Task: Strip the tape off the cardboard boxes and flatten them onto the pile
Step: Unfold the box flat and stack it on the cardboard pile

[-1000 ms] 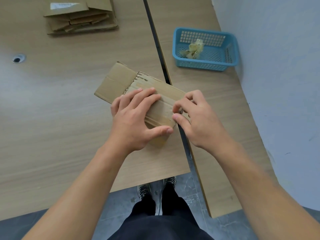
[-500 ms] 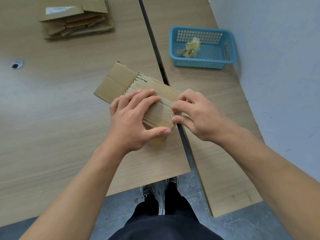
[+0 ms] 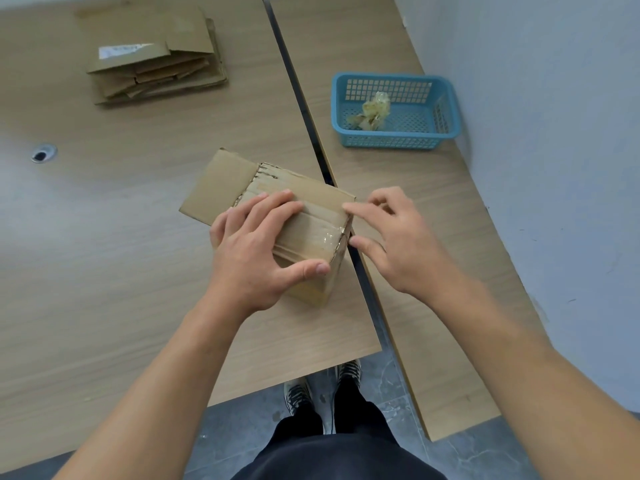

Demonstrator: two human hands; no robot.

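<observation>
In the upper left of the frame the pile (image 3: 156, 60) of flattened cardboard lies on the tabletop (image 3: 104, 237), well apart from my working spot. Toward centre sits the box (image 3: 311, 206), still unflattened, one flap splayed out flat toward the upper left and its right end just beside the dark gap between the two tabletops.

My left hand (image 3: 256, 251) grips the box from the lower left: fingers laid across the top, thumb hooked along the near edge, holding it down. From under those fingers a glossy strip of tape (image 3: 322, 237) runs rightward along the top seam and folds over the right edge. That is the axis I care about, since the tape's free end faces the right of the frame.

My right hand (image 3: 398, 244) is the nearer one to that end. It holds nothing; the forefinger reaches to the box's far right corner, the thumb sits just beside the right edge lower down, and the tape's fold lies between the two tips. The other fingers are loosely bent. I judge the next move to be a pinch on that fold, then a pull leftward along the seam.

At the upper right, the basket (image 3: 446, 109) holds a wad (image 3: 372, 110) of stripped tape, near that hand.
</observation>
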